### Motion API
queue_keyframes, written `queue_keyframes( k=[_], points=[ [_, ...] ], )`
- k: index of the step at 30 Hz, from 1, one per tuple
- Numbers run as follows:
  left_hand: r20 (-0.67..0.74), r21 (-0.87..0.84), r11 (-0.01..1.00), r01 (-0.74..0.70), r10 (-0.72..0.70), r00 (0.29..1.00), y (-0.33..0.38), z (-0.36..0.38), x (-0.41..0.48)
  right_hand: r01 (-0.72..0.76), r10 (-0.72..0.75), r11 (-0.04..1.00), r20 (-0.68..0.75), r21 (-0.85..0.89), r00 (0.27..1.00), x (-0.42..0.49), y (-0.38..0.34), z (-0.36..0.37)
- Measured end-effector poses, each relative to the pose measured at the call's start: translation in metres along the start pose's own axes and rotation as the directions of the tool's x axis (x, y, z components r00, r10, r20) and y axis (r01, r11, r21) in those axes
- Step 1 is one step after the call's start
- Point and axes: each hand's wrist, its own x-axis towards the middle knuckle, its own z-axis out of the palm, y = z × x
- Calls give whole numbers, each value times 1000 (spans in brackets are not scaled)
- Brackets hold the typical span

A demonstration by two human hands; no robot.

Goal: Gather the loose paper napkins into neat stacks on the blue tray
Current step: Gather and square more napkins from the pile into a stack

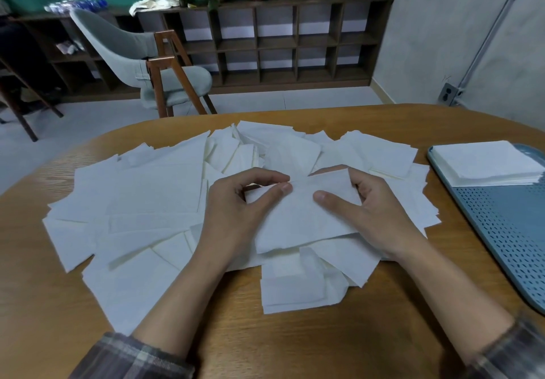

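Several loose white paper napkins [147,201] lie scattered in an overlapping heap across the wooden table [295,346]. Both hands hold a small bundle of napkins [300,216] above the heap's middle. My left hand [239,204] pinches the bundle's left edge between thumb and fingers. My right hand [371,204] grips its right edge, thumb lying on top. At the right edge sits the blue tray [507,231], perforated, with one neat stack of napkins [486,163] at its far end.
A grey chair with wooden legs [153,63] stands beyond the table's far edge. A dark cubby shelf [280,42] with potted plants on top lines the back wall. A wall socket [449,94] is at the right.
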Motion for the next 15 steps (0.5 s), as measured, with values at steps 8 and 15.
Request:
queue_keyframes(
  k=[8, 15],
  points=[
    [10, 94, 993, -76, 75, 997, -4, 1, 1, 77, -75, 995, -39, 60, 996, 1, -2, -2],
    [30, -85, 996, 21, -18, 999, 2, 4, -2, 125, -124, 992, -24, 18, 992, 1, -3, -6]
  ],
)
